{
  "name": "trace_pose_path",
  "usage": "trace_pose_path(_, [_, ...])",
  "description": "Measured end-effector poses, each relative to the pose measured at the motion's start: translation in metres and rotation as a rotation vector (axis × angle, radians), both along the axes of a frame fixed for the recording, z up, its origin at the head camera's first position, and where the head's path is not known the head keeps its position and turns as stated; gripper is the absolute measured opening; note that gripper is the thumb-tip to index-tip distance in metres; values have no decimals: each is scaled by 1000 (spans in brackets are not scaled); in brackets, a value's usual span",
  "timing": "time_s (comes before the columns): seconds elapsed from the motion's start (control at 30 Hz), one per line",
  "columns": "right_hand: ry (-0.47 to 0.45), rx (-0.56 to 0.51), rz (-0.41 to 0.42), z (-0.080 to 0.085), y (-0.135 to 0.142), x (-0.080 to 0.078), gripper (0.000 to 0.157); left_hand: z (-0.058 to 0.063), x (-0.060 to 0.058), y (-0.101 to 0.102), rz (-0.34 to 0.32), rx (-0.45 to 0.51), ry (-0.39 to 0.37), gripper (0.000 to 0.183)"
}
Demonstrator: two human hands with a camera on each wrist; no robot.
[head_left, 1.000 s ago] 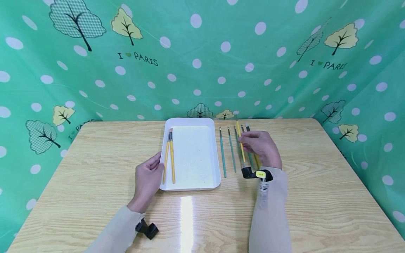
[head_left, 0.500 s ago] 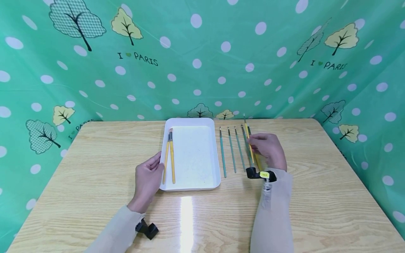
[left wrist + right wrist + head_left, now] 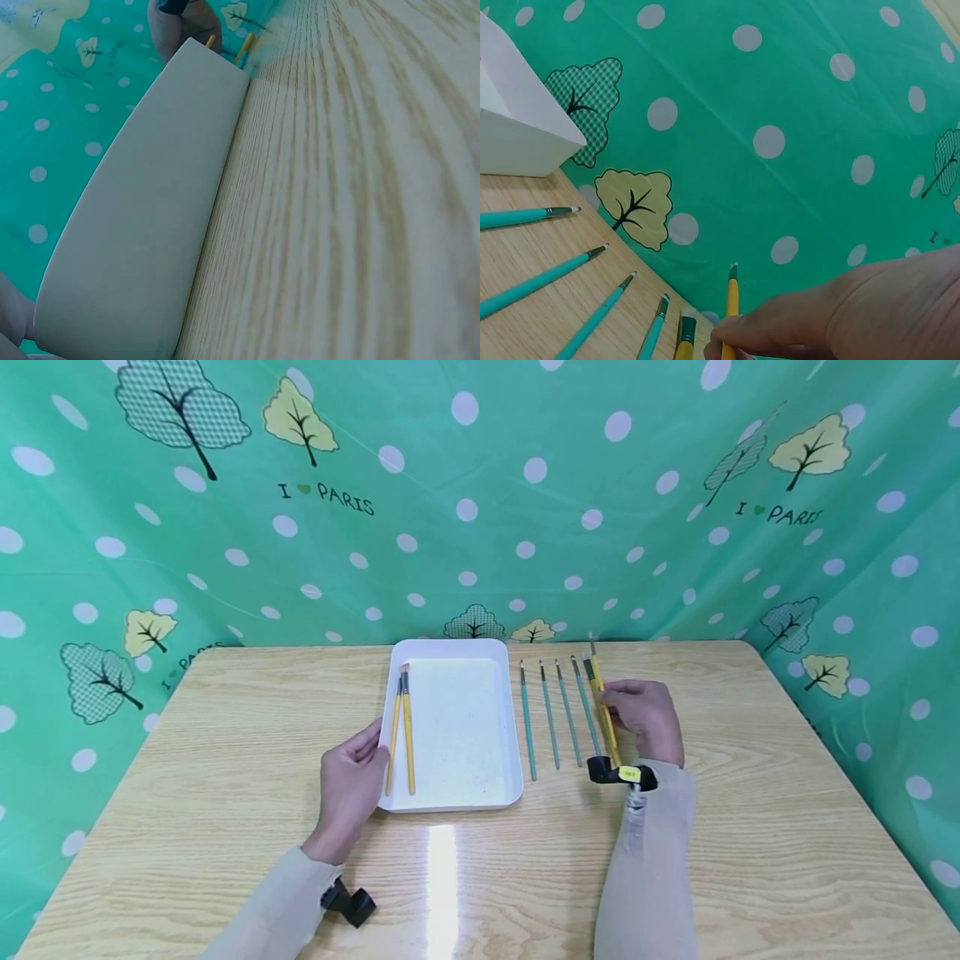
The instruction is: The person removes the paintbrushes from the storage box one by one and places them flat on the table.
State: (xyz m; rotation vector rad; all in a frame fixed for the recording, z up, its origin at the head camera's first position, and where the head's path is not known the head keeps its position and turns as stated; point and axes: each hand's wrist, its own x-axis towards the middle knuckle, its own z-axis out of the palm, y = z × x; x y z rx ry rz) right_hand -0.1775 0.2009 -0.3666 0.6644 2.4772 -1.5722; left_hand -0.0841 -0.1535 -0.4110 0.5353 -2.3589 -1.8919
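My left hand [image 3: 351,785] grips the left wall of a white rectangular tray [image 3: 465,727], thumb at the rim. Inside, two yellow-handled paintbrushes [image 3: 408,739] lie along that same wall. To the right of the tray, my right hand [image 3: 649,717] pinches another yellow paintbrush [image 3: 733,295] between thumb and fingers, its tip pointing away from me. Right beside this one, a wider yellow paintbrush [image 3: 688,330] lies on the table, partly overlapped in the head view. The left wrist view is mostly filled by the tray's outer wall [image 3: 142,210].
Several teal-handled paintbrushes [image 3: 527,718] lie in a row between the tray and my right hand. A wood-grain table [image 3: 750,827] carries everything. Green dotted cloth [image 3: 480,510] hangs behind its back edge. Black wrist cameras [image 3: 352,906] sit on both sleeves.
My right hand has moved right with the yellow paintbrush, past the teal row, down to beside the wider yellow one. My left hand and the tray have stayed put.
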Motion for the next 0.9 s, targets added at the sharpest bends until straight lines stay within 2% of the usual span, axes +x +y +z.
trace_pose_path(0.3, [25, 55, -51, -5, 7, 2, 33, 1, 0, 0, -1, 0, -6, 46])
trace_pose_path(0.53, [3, 86, -103, -9, 11, 0, 33, 0, 0, 0, 0, -2, -1, 46])
trace_pose_path(0.7, [-6, 162, -106, -10, 14, 0, 32, 0, 0, 0, -3, 0, 3, 46])
trace_pose_path(0.9, [27, 226, -106, -14, 16, 1, 29, -1, 0, 0, -9, 1, 11, 46])
